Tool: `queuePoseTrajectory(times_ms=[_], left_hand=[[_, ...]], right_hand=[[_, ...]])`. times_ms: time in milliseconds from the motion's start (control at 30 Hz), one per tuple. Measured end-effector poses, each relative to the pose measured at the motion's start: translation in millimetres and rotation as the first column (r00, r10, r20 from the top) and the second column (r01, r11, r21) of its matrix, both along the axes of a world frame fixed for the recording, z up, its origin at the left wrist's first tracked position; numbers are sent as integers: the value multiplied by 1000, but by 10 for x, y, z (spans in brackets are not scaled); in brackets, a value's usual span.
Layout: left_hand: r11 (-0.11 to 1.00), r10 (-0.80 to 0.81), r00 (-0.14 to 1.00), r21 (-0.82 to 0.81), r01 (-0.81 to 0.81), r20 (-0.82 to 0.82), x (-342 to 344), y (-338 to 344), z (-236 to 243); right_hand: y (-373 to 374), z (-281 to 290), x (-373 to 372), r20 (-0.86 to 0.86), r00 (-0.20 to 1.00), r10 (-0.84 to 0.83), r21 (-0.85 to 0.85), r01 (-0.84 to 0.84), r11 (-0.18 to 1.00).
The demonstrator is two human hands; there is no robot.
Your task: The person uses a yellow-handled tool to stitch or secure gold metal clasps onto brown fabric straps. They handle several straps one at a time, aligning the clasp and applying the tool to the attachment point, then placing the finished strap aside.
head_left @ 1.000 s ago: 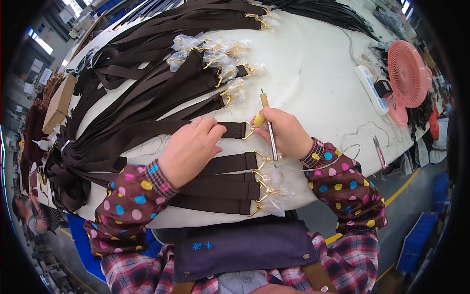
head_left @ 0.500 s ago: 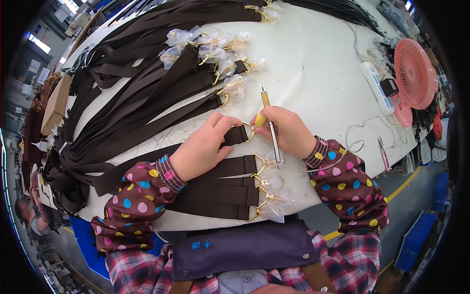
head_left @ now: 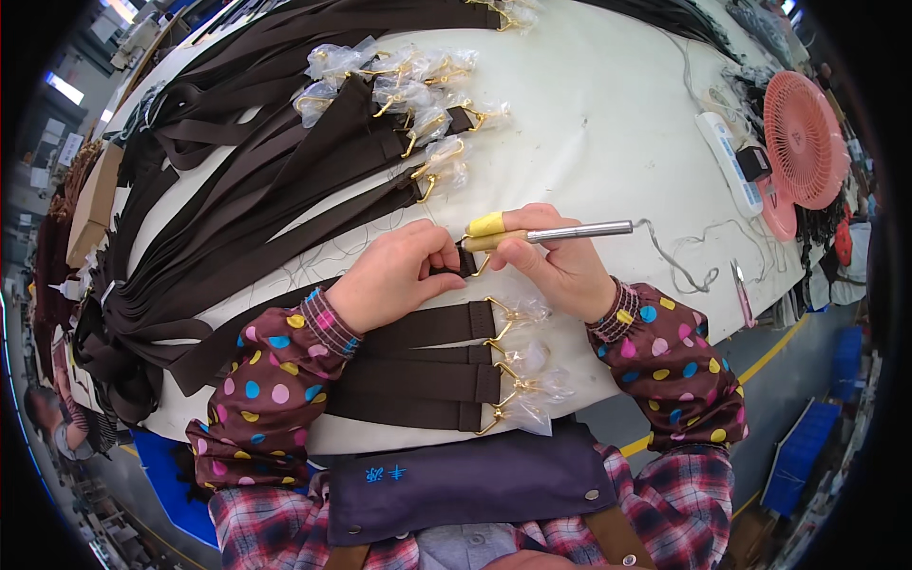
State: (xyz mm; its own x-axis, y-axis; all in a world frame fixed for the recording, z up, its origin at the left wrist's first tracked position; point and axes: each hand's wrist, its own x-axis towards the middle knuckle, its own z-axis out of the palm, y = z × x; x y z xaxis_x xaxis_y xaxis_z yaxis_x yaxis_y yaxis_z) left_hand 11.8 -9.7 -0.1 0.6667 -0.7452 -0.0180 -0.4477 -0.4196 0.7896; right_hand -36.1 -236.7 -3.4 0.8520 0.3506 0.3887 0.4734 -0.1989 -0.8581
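Note:
My left hand (head_left: 404, 271) pinches the end of a dark brown strap (head_left: 280, 302), its fingers curled at the stitched end beside a gold hook (head_left: 482, 262). My right hand (head_left: 556, 261), yellow wrap on one finger, grips a pen-like corded tool (head_left: 579, 230) with a tan front and silver shaft. It lies nearly horizontal, its front at the strap end by my left fingers; the tip is too small to make out. Nearer me lie more straps (head_left: 408, 396) with gold hooks and clear plastic wrappers (head_left: 530, 380); beyond are bundled straps (head_left: 237, 204) with wrapped hooks (head_left: 408, 95).
On the white table (head_left: 627, 142) at right are a pink fan (head_left: 796, 138), a power strip (head_left: 727, 166), scissors (head_left: 743, 290) and loose cord (head_left: 698, 271). A cardboard box (head_left: 90, 214) stands at left. Another person (head_left: 62, 418) is at lower left; blue bins (head_left: 798, 456) sit on the floor.
The tool has swung from upright, tip away from me, to horizontal with its front leftward at the strap end. My left hand has moved slightly right along the strap and curled round its end.

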Motion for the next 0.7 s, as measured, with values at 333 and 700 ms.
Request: queuePoseTrajectory(times_ms=[333,700], left_hand=[[999,51,975,15,-49,-218,56,27,48],[999,46,983,5,-46,-178,46,19,36]], right_hand=[[151,-84,-25,-361,917,-170,-18,175,984],[158,-125,-2,-252,958,-139,-54,129,990]])
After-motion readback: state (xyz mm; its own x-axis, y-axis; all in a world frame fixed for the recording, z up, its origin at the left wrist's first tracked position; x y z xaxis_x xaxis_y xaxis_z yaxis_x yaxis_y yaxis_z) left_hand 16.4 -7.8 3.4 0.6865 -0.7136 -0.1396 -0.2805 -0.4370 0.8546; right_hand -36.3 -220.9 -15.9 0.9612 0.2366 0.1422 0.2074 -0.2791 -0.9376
